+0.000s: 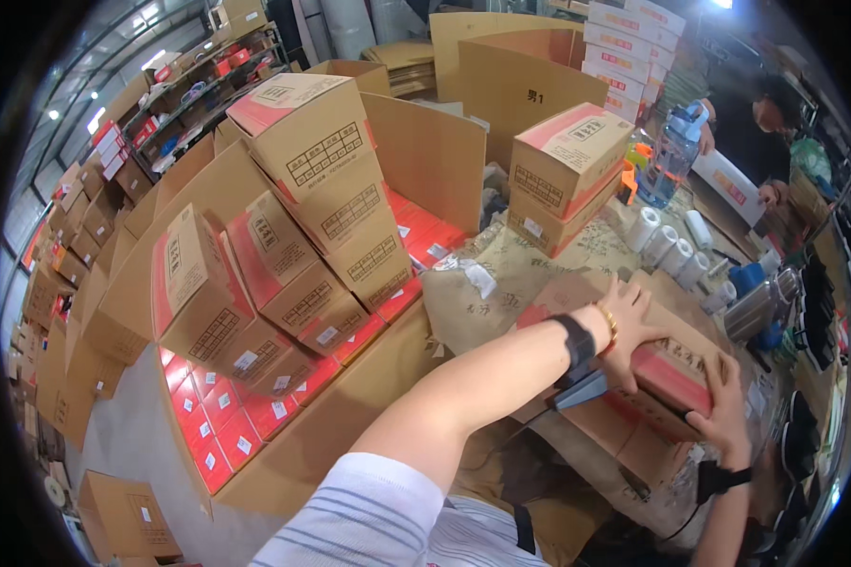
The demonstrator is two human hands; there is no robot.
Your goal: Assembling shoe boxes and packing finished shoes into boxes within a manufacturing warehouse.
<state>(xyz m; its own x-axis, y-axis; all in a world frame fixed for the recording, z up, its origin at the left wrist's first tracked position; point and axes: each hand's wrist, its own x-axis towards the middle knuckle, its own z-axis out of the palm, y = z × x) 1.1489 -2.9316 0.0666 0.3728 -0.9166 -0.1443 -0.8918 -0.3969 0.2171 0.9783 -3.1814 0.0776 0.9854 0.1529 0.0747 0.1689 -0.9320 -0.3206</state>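
On the work table in front of me lies a brown carton (671,376) with a red band. My left hand (631,326) rests on its left part with fingers spread, thumb pointing down the near side. At the right end my right hand (725,404) grips the corner, fingers over the top edge and thumb on the near face. Beneath and in front sits more brown cardboard (600,425), partly covered by my left arm. Close under my left wrist is a flat blue-grey object (580,389) whose kind I cannot make out.
To the left, stacked cartons (303,180) stand on red boxes (222,406) inside a large open carton. Two cartons (567,180) are stacked beyond my hands. White rolls (671,250), a blue water jug (669,156) and a metal cup (761,307) stand right. Another person (752,123) handles a white box.
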